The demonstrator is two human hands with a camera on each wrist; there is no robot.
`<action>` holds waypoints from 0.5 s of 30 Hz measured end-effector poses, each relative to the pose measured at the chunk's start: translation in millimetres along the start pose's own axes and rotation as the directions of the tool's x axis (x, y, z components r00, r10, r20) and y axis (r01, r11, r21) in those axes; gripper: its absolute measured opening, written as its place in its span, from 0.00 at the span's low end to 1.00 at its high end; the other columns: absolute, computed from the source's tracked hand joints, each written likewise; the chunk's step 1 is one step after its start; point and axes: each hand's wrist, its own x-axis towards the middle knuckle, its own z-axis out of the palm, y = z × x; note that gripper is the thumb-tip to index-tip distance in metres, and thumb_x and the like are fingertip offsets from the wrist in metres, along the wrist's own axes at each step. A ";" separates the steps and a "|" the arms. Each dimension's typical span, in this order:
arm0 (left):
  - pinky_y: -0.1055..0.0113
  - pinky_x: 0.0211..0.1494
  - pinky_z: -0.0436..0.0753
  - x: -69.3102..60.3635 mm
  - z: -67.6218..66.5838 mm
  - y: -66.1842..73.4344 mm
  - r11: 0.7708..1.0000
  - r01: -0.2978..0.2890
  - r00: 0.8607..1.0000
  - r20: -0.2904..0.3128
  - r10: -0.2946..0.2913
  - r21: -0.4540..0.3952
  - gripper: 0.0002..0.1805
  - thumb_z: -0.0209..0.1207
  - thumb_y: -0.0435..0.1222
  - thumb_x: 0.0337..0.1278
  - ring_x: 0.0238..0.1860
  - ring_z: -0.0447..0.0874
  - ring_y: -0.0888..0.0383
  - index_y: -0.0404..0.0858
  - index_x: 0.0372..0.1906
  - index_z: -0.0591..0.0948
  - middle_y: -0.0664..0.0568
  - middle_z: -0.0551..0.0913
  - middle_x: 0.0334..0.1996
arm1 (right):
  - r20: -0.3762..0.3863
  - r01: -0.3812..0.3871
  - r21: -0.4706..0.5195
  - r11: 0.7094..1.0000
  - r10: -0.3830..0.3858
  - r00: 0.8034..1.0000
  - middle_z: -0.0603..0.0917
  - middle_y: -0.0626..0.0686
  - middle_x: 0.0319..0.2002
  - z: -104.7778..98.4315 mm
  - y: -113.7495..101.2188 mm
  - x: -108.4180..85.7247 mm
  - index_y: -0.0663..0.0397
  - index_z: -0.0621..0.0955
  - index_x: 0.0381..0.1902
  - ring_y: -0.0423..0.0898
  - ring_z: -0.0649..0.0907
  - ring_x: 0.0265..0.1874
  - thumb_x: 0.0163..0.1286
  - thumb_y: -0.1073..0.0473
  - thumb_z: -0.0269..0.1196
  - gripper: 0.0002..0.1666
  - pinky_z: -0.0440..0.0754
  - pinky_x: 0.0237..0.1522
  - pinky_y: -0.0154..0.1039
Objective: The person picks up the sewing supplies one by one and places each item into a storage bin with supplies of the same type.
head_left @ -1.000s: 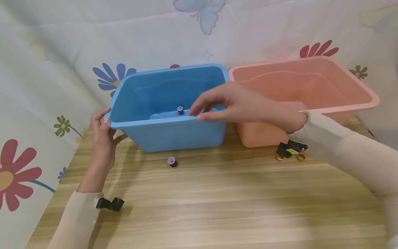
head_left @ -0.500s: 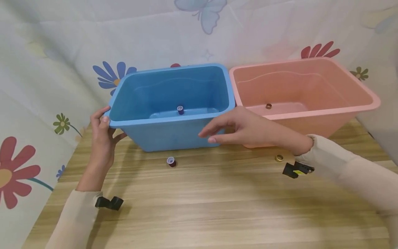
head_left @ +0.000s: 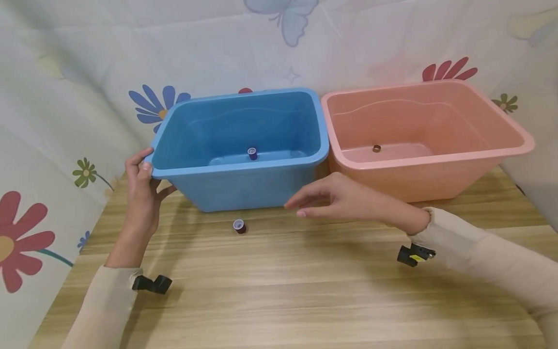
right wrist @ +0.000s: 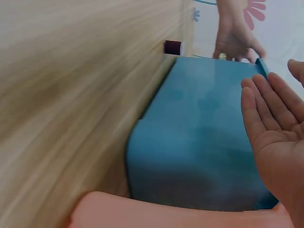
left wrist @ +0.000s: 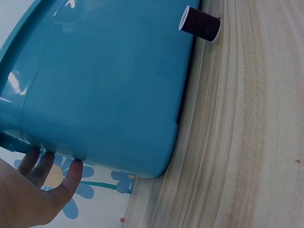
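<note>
Decent room up front here: bare wood runs between the right hand [head_left: 335, 196] and the upright spool [head_left: 240, 226], which sits just in front of the blue bin [head_left: 244, 189]. That hand holds nothing, fingers extended with a slight bend and the thumb apart, hovering in front of where the two bins meet. The left hand [head_left: 141, 194] grips the blue bin by its front left corner, thumb at the rim and other fingers against the end wall. The rims of the blue bin and the pink bin [head_left: 405, 182] run side by side; can't tell if they quite touch. A second spool [head_left: 252, 154] is inside the blue one, and a ring [head_left: 377, 148] is in the pink one.

Compared with a second ago, the right hand is lower and closer to the wearer, off the blue rim it was over. That uncovers the ring in the pink bin, which the arm was blocking. Left hand and both spools look the same.

Table [head_left: 283, 291] is light striped wood, with a pale cloth [head_left: 196, 53] behind it printed with flowers and a butterfly. Cream sleeves [head_left: 475, 247], small black gadget on each wrist.
</note>
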 end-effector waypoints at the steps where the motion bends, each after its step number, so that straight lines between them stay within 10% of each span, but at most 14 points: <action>1: 0.50 0.54 0.75 -0.1 0.0 0.3 1.000 0.001 1.000 -0.001 -0.001 0.000 0.30 0.57 0.52 0.66 0.70 0.67 0.43 0.51 0.69 0.64 0.48 0.63 0.70 | -0.004 -0.006 0.001 1.000 0.006 1.000 0.88 0.44 0.52 1.1 2.6 -0.2 0.51 0.85 0.58 0.38 0.86 0.50 0.72 0.56 0.67 0.18 0.84 0.54 0.38; 15: 0.50 0.53 0.75 -0.3 0.8 0.4 1.000 -0.006 1.000 0.002 0.006 0.002 0.31 0.57 0.52 0.65 0.70 0.66 0.42 0.51 0.69 0.64 0.48 0.63 0.71 | -0.023 -0.088 0.067 0.994 0.090 0.996 0.88 0.47 0.52 14.5 28.5 -1.2 0.52 0.84 0.59 0.41 0.87 0.49 0.71 0.58 0.67 0.19 0.85 0.52 0.38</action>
